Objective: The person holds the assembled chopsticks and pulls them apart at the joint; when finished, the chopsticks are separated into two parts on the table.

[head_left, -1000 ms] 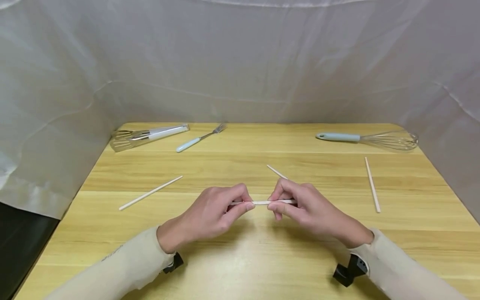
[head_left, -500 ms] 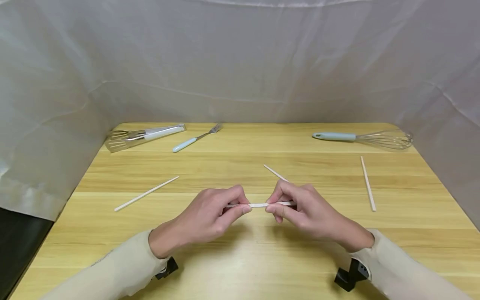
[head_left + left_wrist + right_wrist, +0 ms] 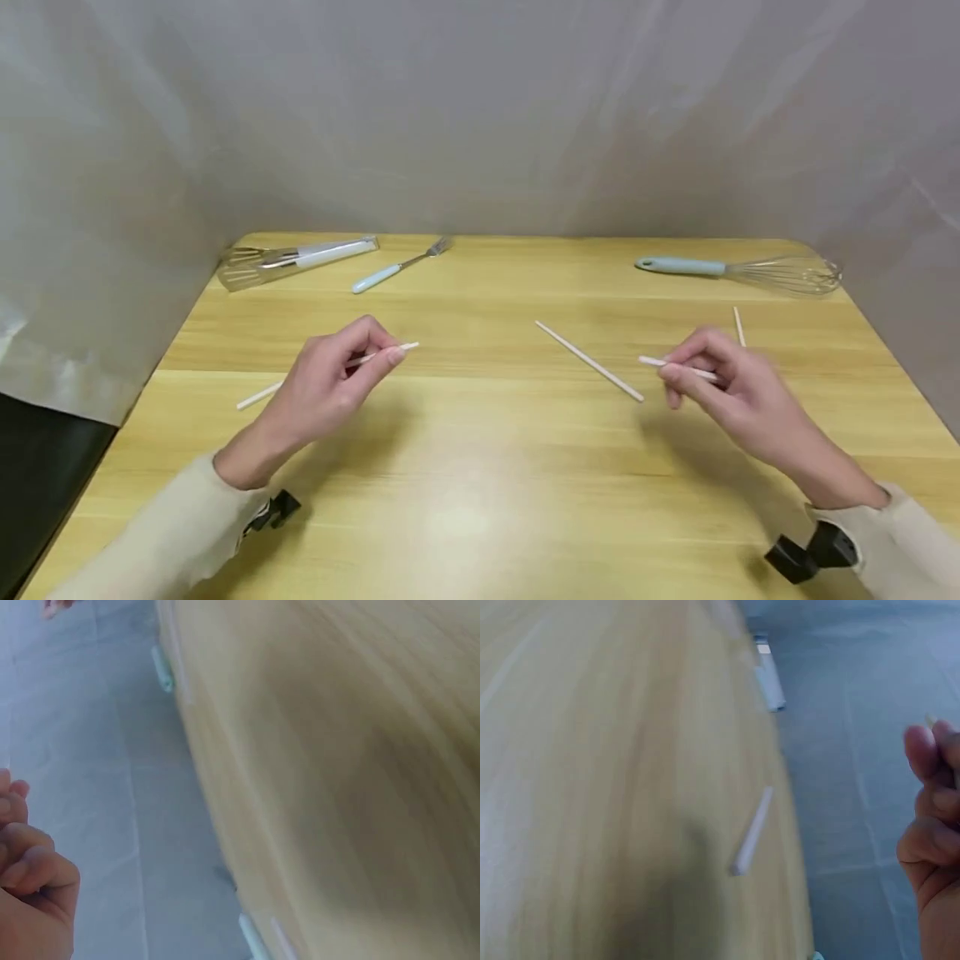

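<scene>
My left hand (image 3: 326, 387) pinches a short length of white chopstick (image 3: 409, 346) between thumb and index finger, its tip jutting out to the right. Another short white chopstick length (image 3: 649, 361) is pinched by my right hand (image 3: 742, 404), tip pointing left. Both hands are raised over the wooden table, wide apart. A whole white chopstick (image 3: 588, 361) lies slanted between them. My left hand partly covers a second chopstick (image 3: 258, 396); my right hand hides most of a third chopstick (image 3: 739, 325). In the wrist views the curled fingers show at the edges, the held lengths mostly hidden.
Along the back edge lie slotted metal tongs (image 3: 330, 253) and a fork (image 3: 377, 278) with a pale blue handle at left. A whisk (image 3: 681, 266) with a similar handle is at back right. Grey cloth (image 3: 480, 117) hangs behind the table.
Before, both hands held one white stick between them near the centre. Now they have moved apart, left hand leftward and right hand rightward, each with its own short length.
</scene>
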The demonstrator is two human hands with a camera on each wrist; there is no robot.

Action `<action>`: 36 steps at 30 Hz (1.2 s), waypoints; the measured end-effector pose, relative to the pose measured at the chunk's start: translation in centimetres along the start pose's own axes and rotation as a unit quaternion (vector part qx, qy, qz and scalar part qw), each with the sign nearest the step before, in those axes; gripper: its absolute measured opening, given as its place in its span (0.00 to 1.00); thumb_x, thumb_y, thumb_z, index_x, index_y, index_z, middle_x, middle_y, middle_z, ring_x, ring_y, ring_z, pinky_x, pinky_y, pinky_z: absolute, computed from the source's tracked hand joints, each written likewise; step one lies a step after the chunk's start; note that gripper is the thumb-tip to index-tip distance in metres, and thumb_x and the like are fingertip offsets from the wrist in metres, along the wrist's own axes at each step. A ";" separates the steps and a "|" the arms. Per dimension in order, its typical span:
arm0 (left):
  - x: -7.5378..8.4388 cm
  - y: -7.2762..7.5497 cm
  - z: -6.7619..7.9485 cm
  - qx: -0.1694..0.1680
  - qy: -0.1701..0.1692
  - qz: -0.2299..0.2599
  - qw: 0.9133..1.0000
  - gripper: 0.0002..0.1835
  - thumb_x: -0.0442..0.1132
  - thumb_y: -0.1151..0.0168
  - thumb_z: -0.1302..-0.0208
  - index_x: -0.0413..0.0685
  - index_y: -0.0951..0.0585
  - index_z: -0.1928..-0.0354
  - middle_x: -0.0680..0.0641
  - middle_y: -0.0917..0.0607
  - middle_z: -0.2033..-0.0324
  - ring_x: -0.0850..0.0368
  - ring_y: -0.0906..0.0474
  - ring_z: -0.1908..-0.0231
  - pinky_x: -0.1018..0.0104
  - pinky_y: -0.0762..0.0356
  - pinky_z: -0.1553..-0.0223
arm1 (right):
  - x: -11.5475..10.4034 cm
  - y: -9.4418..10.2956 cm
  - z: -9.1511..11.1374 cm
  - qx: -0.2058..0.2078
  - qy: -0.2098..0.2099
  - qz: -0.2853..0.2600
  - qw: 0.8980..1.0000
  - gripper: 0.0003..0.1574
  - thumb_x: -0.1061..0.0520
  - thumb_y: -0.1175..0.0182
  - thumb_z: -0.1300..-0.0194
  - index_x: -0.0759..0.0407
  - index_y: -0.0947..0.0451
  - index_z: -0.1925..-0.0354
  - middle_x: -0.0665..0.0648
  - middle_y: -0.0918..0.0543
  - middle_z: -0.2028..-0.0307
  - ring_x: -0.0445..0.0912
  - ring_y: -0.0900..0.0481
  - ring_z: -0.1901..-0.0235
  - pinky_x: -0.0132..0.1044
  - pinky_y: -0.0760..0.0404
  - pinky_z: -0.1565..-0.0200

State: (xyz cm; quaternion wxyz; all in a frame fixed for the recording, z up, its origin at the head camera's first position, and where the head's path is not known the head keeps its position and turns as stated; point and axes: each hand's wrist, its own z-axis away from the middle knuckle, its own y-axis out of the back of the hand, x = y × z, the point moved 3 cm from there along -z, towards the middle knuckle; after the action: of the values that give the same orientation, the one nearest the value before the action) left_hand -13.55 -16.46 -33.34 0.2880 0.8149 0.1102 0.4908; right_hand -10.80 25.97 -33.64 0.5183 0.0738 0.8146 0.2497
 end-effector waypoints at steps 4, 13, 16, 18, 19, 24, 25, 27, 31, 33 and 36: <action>-0.9 -0.6 -0.4 -0.055 0.012 -0.004 0.998 0.04 0.42 0.34 0.20 0.53 0.14 0.57 0.55 0.24 0.75 0.65 0.38 0.78 0.68 0.36 0.77 | 0.8 -1.1 -0.4 -0.036 0.004 0.044 0.998 0.12 0.72 0.37 0.24 0.57 0.20 0.51 0.53 0.14 0.65 0.39 0.16 0.66 0.32 0.20 0.69; -2.6 -2.2 -1.6 -0.106 0.060 -0.042 0.992 0.06 0.45 0.36 0.18 0.54 0.14 0.49 0.55 0.18 0.64 0.56 0.27 0.67 0.64 0.27 0.64 | 3.6 -1.1 0.4 -0.025 -0.106 0.095 0.990 0.04 0.59 0.38 0.19 0.52 0.18 0.49 0.55 0.13 0.56 0.38 0.18 0.54 0.24 0.19 0.51; -3.0 -2.6 -2.1 -0.116 0.064 -0.045 0.990 0.07 0.46 0.36 0.18 0.54 0.14 0.48 0.55 0.16 0.60 0.55 0.25 0.62 0.61 0.25 0.59 | 4.5 -0.6 0.5 -0.015 -0.119 0.096 0.988 0.04 0.58 0.38 0.18 0.51 0.18 0.48 0.56 0.14 0.54 0.38 0.18 0.52 0.22 0.22 0.48; -3.1 -2.8 -2.4 -0.124 0.066 -0.047 0.989 0.07 0.46 0.36 0.18 0.54 0.14 0.47 0.56 0.15 0.57 0.56 0.23 0.58 0.58 0.24 0.54 | 4.9 -0.3 0.5 -0.013 -0.113 0.095 0.989 0.05 0.59 0.37 0.19 0.52 0.18 0.49 0.57 0.14 0.54 0.38 0.17 0.52 0.22 0.23 0.48; -3.2 -2.9 -2.5 -0.128 0.067 -0.048 0.988 0.07 0.46 0.36 0.18 0.54 0.14 0.48 0.56 0.15 0.55 0.56 0.23 0.56 0.57 0.22 0.51 | 5.1 -0.3 0.5 -0.014 -0.111 0.095 0.989 0.05 0.59 0.36 0.19 0.51 0.18 0.49 0.57 0.13 0.55 0.38 0.16 0.53 0.22 0.23 0.48; -3.5 -3.3 -2.9 -0.143 0.076 -0.059 0.985 0.05 0.44 0.35 0.19 0.53 0.14 0.49 0.55 0.13 0.52 0.56 0.21 0.50 0.52 0.20 0.43 | 5.8 0.0 0.6 -0.029 -0.117 0.100 0.988 0.06 0.58 0.34 0.20 0.51 0.16 0.48 0.55 0.12 0.54 0.38 0.16 0.55 0.23 0.23 0.51; -3.5 -3.4 -2.9 -0.144 0.078 -0.062 0.984 0.05 0.44 0.35 0.19 0.54 0.14 0.50 0.56 0.13 0.53 0.56 0.22 0.50 0.53 0.20 0.43 | 5.9 0.2 0.5 -0.031 -0.117 0.108 0.987 0.07 0.58 0.34 0.20 0.51 0.16 0.47 0.54 0.11 0.54 0.38 0.17 0.55 0.23 0.23 0.51; -3.8 -3.5 -3.1 -0.147 0.079 -0.070 0.983 0.04 0.43 0.34 0.20 0.54 0.14 0.51 0.56 0.13 0.54 0.55 0.22 0.51 0.54 0.21 0.45 | 6.4 0.6 0.4 -0.031 -0.126 0.121 0.984 0.08 0.56 0.34 0.20 0.51 0.16 0.46 0.54 0.11 0.54 0.37 0.17 0.55 0.24 0.24 0.52; -4.4 -3.9 -3.3 -0.153 0.071 -0.090 0.982 0.02 0.43 0.33 0.21 0.56 0.14 0.53 0.55 0.13 0.55 0.56 0.21 0.52 0.55 0.21 0.47 | 7.5 1.4 0.0 -0.032 -0.143 0.145 0.979 0.10 0.55 0.35 0.19 0.54 0.16 0.44 0.56 0.10 0.52 0.31 0.18 0.54 0.19 0.25 0.52; -4.6 -4.0 -3.7 -0.156 0.057 -0.106 0.980 0.02 0.43 0.32 0.21 0.56 0.14 0.54 0.54 0.13 0.55 0.55 0.20 0.53 0.55 0.22 0.47 | 8.1 1.7 -0.3 -0.031 -0.148 0.151 0.977 0.10 0.55 0.36 0.18 0.56 0.17 0.44 0.58 0.11 0.50 0.27 0.19 0.53 0.16 0.25 0.51; -4.8 -4.0 -4.7 -0.157 0.034 -0.131 0.978 0.03 0.43 0.32 0.21 0.54 0.13 0.54 0.53 0.12 0.56 0.54 0.20 0.53 0.54 0.22 0.47 | 8.7 2.2 -1.1 -0.025 -0.136 0.160 0.977 0.09 0.59 0.36 0.19 0.60 0.18 0.45 0.61 0.12 0.50 0.25 0.21 0.53 0.15 0.26 0.51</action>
State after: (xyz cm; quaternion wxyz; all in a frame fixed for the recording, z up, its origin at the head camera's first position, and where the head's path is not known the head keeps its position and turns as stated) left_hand -19.50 -13.71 -37.54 0.4701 0.7211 0.1471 0.4873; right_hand -16.00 30.80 -39.26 0.5793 0.2235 0.7077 0.3371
